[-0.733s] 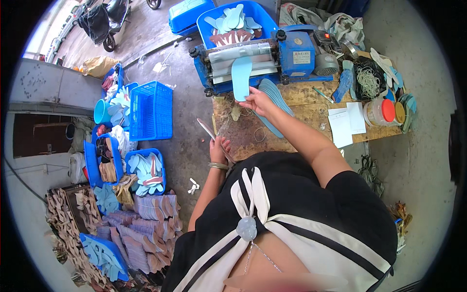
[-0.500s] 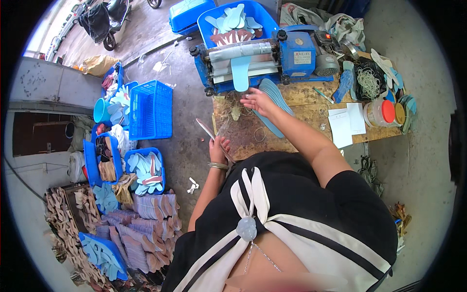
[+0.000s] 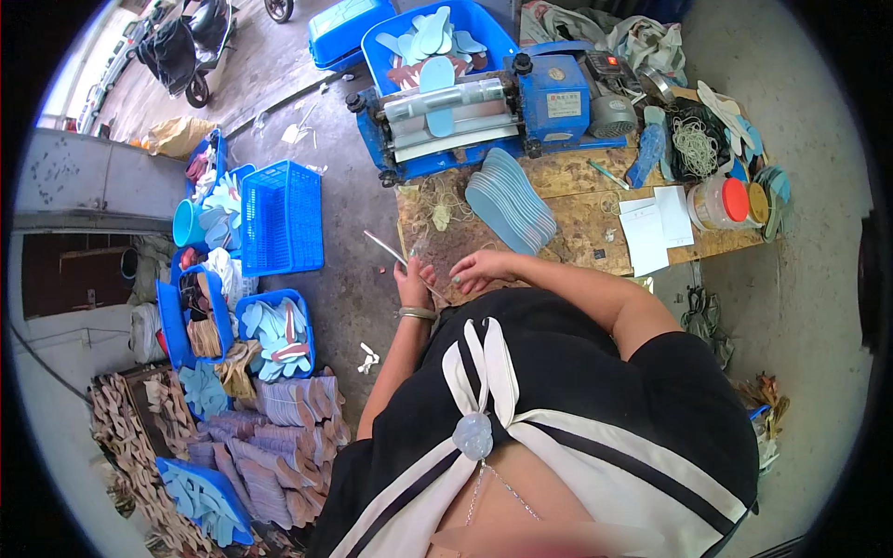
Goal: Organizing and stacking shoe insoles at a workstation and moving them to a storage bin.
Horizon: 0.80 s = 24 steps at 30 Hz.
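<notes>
My left hand (image 3: pixel 415 284) is closed on a thin, flat insole (image 3: pixel 382 245), seen nearly edge-on, pale with a pinkish tint. Close beside it, my right hand (image 3: pixel 480 271) has its fingers loosely bent and apart, with nothing visible in them. Beyond both hands stands a blue roller machine (image 3: pixel 555 98). A light blue insole (image 3: pixel 440 122) sits between its rollers, showing on the near and far sides. On the wooden table (image 3: pixel 577 209), a fanned row of light blue insoles (image 3: pixel 511 202) lies between my right hand and the machine.
Behind the machine is a blue bin (image 3: pixel 498 33) of insoles. An empty blue basket (image 3: pixel 282 219) and another insole-filled bin (image 3: pixel 305 302) stand at left, above bundled insoles (image 3: pixel 270 446). White papers (image 3: pixel 644 232) and a red-lidded jar (image 3: pixel 721 202) lie at the table's right.
My right hand has drawn back from the machine to beside my left hand. The blue insole has moved farther into the rollers, emerging on the far side. My left hand keeps its hold.
</notes>
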Each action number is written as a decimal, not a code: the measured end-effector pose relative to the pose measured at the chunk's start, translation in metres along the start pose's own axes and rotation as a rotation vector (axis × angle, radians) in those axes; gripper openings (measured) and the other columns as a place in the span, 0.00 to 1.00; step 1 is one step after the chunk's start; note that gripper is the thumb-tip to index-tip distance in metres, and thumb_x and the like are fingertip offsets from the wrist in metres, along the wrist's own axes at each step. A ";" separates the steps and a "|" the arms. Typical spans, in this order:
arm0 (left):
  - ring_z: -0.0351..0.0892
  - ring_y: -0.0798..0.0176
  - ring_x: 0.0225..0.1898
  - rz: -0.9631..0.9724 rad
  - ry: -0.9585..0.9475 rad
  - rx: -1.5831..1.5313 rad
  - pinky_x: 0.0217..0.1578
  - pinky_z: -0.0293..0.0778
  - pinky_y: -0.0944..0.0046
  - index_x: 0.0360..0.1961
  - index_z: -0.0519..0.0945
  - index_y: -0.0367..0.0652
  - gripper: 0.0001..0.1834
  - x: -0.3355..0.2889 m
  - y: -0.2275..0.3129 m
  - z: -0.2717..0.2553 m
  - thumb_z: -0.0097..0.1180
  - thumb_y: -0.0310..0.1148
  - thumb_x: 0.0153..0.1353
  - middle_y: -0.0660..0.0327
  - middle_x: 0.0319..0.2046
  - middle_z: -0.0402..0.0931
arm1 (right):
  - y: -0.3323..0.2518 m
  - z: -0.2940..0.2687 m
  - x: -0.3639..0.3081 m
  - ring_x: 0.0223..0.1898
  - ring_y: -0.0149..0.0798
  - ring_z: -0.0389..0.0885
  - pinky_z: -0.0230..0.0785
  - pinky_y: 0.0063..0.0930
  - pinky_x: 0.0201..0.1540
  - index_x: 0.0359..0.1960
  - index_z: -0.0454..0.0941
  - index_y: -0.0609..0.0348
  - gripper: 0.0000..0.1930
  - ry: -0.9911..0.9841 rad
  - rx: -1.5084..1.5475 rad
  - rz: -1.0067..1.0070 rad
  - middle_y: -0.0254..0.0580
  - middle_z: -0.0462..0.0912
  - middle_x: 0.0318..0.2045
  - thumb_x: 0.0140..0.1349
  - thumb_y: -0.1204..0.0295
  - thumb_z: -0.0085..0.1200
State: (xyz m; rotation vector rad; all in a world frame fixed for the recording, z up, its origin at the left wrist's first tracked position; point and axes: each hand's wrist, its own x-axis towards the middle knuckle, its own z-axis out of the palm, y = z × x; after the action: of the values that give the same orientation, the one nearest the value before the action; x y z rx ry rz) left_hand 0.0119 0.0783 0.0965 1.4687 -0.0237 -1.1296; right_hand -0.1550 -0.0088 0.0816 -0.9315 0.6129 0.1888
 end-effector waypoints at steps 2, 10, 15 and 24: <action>0.71 0.66 0.28 0.008 0.019 0.010 0.24 0.71 0.68 0.54 0.56 0.45 0.29 -0.002 0.001 0.005 0.53 0.42 0.56 0.59 0.35 0.66 | -0.003 0.005 -0.005 0.33 0.30 0.79 0.71 0.21 0.31 0.51 0.67 0.58 0.22 -0.051 -0.028 0.014 0.38 0.78 0.37 0.55 0.65 0.53; 0.70 0.67 0.27 0.051 0.062 0.048 0.24 0.70 0.68 0.60 0.46 0.46 0.38 0.000 0.002 0.021 0.54 0.40 0.55 0.58 0.37 0.66 | -0.007 0.007 -0.005 0.31 0.29 0.79 0.73 0.18 0.33 0.55 0.62 0.60 0.25 -0.108 -0.148 -0.070 0.38 0.78 0.36 0.55 0.70 0.53; 0.70 0.67 0.28 0.054 0.033 0.092 0.27 0.71 0.67 0.60 0.46 0.43 0.38 -0.001 -0.001 0.028 0.54 0.41 0.55 0.57 0.37 0.67 | -0.008 0.009 -0.015 0.31 0.29 0.79 0.73 0.20 0.32 0.54 0.64 0.59 0.23 -0.085 -0.104 -0.104 0.39 0.78 0.36 0.56 0.71 0.52; 0.70 0.67 0.37 0.107 -0.182 0.086 0.36 0.69 0.66 0.56 0.56 0.39 0.27 0.004 -0.012 0.041 0.49 0.33 0.58 0.59 0.39 0.70 | -0.001 -0.001 -0.019 0.31 0.29 0.79 0.71 0.18 0.31 0.45 0.69 0.59 0.15 0.074 -0.042 -0.165 0.37 0.78 0.31 0.54 0.79 0.45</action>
State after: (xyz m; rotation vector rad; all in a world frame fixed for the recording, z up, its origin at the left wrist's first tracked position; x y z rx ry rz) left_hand -0.0189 0.0483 0.0936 1.4187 -0.2772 -1.1833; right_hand -0.1704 -0.0081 0.0927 -1.0286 0.5987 0.0196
